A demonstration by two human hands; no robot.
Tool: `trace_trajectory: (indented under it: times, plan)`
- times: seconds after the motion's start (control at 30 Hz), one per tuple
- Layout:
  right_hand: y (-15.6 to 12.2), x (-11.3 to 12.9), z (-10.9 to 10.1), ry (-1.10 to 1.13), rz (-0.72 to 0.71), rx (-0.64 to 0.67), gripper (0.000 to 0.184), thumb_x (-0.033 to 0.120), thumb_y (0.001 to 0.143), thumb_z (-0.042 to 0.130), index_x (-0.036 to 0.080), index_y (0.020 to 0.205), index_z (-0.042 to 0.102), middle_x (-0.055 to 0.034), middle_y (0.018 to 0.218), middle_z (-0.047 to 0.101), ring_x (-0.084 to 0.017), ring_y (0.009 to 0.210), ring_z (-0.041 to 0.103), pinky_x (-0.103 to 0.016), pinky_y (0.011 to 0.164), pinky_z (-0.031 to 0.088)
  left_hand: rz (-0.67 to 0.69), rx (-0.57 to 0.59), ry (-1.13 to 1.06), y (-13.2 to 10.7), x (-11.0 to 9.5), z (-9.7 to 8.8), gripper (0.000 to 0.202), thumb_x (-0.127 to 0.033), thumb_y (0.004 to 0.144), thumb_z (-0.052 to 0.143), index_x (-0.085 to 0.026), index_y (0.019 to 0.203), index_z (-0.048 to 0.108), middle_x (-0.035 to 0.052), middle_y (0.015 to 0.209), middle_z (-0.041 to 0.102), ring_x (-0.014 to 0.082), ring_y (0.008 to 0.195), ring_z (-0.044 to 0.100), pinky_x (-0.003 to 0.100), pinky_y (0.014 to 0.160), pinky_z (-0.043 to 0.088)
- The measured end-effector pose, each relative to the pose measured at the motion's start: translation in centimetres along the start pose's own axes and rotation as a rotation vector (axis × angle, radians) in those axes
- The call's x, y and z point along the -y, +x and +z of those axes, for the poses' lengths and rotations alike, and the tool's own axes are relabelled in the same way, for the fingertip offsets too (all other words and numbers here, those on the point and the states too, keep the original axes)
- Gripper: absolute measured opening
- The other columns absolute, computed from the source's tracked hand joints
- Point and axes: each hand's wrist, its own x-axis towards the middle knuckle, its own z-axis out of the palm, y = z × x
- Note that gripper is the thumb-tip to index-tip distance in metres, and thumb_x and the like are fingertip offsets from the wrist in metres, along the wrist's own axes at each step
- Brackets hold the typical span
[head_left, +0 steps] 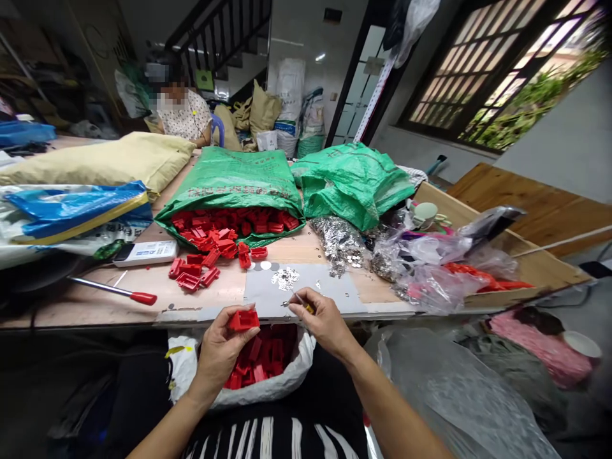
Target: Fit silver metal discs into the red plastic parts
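My left hand [220,347] is closed around a red plastic housing [245,320], its hollow side facing up. Beside it, my right hand [325,324] grips a small tool with a yellow handle [308,308] and a thin metal shaft, perhaps a screwdriver. A tiny metal piece [285,304] shows by the fingertips; whether the tool touches it I cannot tell. Below both hands, a white sack [287,386] in my lap holds many red housings [258,363]. Just beyond, small flat metal pieces [285,278] lie scattered on a grey mat [335,290].
A green sack [239,178] spills red housings [194,274] onto the table. Rightward are a bag of metal pieces [339,242], another green bag [354,182] and a wooden tray [549,274]. A red-tipped lever [143,298] juts out at left. A person [184,115] sits across.
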Motion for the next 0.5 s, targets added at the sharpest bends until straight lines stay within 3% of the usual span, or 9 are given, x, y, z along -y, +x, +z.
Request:
trace_trajectory:
  times: [0.1, 0.23, 0.37, 0.5]
  plan:
    - [-0.5, 2.0, 2.2, 0.022, -0.067, 0.050, 0.009, 0.026, 0.085, 0.057, 0.019, 0.086, 0.063, 0.0009, 0.076, 0.065, -0.011, 0.068, 0.057, -0.022, 0.065, 0.041, 0.087, 0.005, 0.136, -0.2, -0.1, 0.0, 0.035, -0.031, 0.070, 0.074, -0.021, 0.102, 0.063, 0.0065, 0.112, 0.070, 0.0213, 0.102, 0.066, 0.035, 0.093, 0.052]
    - [-0.6, 2.8, 4.2, -0.054, -0.193, 0.060, 0.007, 0.020, 0.086, 0.056, 0.019, 0.088, 0.063, -0.0016, 0.081, 0.066, -0.013, 0.074, 0.059, -0.023, 0.069, 0.042, 0.212, -0.001, 0.336, -0.5, -0.2, -0.5, 0.033, -0.031, 0.074, 0.071, -0.024, 0.105, 0.062, 0.0047, 0.114, 0.070, 0.0206, 0.100, 0.067, 0.035, 0.092, 0.053]
    - [-0.5, 2.5, 5.1, -0.119, -0.277, 0.074, 0.013, 0.011, 0.083, 0.056, 0.019, 0.090, 0.064, -0.0026, 0.083, 0.064, -0.014, 0.077, 0.059, -0.024, 0.071, 0.042, 0.317, 0.013, 0.380, -0.8, -0.3, -0.7, 0.032, -0.029, 0.077, 0.069, -0.025, 0.108, 0.061, 0.0030, 0.113, 0.070, 0.0193, 0.102, 0.067, 0.033, 0.092, 0.053]
    - [-0.5, 2.6, 5.3, -0.056, -0.249, 0.088, 0.010, 0.013, 0.084, 0.058, 0.019, 0.088, 0.065, -0.0015, 0.081, 0.063, -0.013, 0.075, 0.058, -0.024, 0.071, 0.042, 0.328, 0.003, 0.358, -1.0, -0.5, -0.5, 0.032, -0.028, 0.078, 0.068, -0.026, 0.109, 0.060, 0.0026, 0.113, 0.070, 0.0185, 0.101, 0.067, 0.033, 0.091, 0.054]
